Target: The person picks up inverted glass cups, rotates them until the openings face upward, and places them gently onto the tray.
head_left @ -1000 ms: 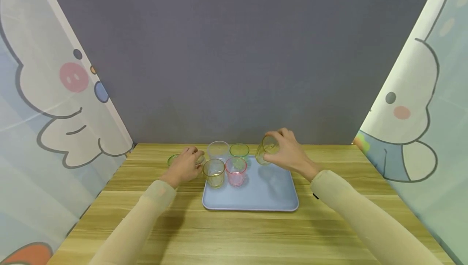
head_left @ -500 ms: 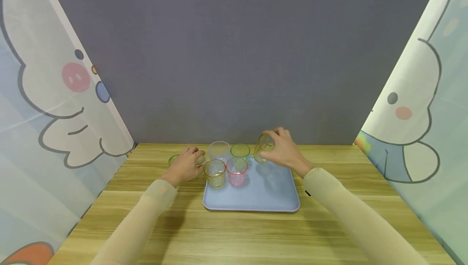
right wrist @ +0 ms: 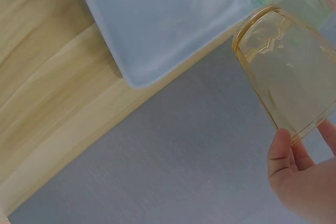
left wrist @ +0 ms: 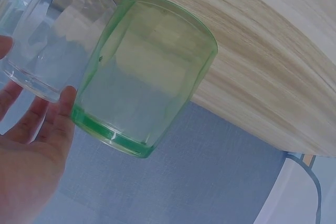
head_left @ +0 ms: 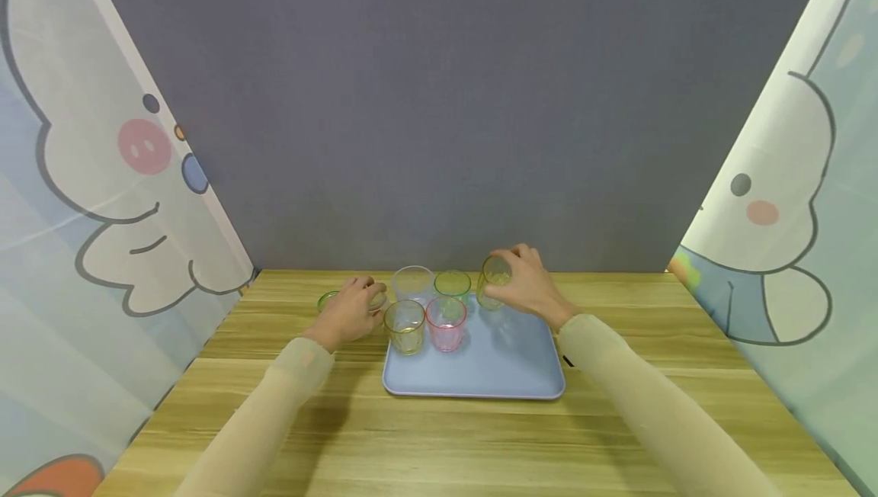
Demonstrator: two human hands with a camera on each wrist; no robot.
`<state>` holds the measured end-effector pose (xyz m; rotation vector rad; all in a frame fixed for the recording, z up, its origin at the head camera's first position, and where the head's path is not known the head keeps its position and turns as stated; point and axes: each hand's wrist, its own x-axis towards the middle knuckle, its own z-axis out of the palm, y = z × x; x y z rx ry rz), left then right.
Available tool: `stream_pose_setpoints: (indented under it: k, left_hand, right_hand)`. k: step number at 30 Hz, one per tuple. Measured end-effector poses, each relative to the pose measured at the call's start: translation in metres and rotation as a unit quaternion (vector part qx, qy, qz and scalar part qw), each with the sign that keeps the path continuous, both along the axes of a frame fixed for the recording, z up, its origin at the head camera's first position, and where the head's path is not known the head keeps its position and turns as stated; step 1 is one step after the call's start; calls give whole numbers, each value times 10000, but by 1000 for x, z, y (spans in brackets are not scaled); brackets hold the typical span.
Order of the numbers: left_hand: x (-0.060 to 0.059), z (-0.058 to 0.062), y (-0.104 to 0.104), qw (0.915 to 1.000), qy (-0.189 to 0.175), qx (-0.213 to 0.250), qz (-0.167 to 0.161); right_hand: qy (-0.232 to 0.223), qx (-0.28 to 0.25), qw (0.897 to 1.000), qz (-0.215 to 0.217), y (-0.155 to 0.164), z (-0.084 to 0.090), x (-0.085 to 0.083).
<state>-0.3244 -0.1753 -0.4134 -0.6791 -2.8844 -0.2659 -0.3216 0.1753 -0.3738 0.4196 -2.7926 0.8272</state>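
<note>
My right hand (head_left: 527, 283) pinches a yellow-tinted drinking glass (right wrist: 294, 72) by its rim; its thick base points toward the tray. In the head view this glass is over the back of the pale blue tray (head_left: 501, 363). My left hand (head_left: 346, 312) is left of the tray, with thumb and fingers around a clear glass (left wrist: 58, 40). Right beside that one is a green glass (left wrist: 147, 72), its thick base facing up. On the tray stand a yellow glass (head_left: 405, 328), a pink glass (head_left: 447, 325), a green-rimmed glass (head_left: 453, 295) and a clear-rimmed glass (head_left: 413, 280).
The wooden table (head_left: 453, 444) runs back to a dark grey panel (head_left: 453, 116). Cartoon-printed curtains (head_left: 761, 268) hang on both sides. The four standing glasses fill the tray's left half, close together. A small black thing (head_left: 568, 361) lies just right of the tray.
My right hand has moved left with the yellow glass, bringing it closer to the green-rimmed one, then slightly lower. My left hand has stayed in place.
</note>
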Motion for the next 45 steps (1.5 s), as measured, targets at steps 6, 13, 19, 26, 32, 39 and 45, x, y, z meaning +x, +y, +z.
stream_pose_setpoints:
  k: [6,13,19,26,32,39,45]
  left_hand:
    - [0,0,1,10000,64,27,-34]
    - [0,1,1,10000,-1,4,35]
    - [0,1,0,10000,-11,-29,43]
    - [0,2,0,10000,-11,-8,7]
    - [1,4,2,10000,66,-42,-28]
    - [2,4,3,10000,-48,22,1]
    - [1,4,0,9997,-97,202,-87]
  right_hand:
    - [-37,60,10000,-33,-1,-9,-7]
    - [-90,76,9999,-70,-2,-15,-12]
    - [-166,119,9998,-71,-4,-18,-15]
    - [-417,230,9988,-93,-8,-22,-21]
    - [-344,272,9990,-4,-11,-22,-23]
    - [-310,439,9985,32,-15,-21,-24]
    - [-272,518,9982,111,-14,-21,-23]
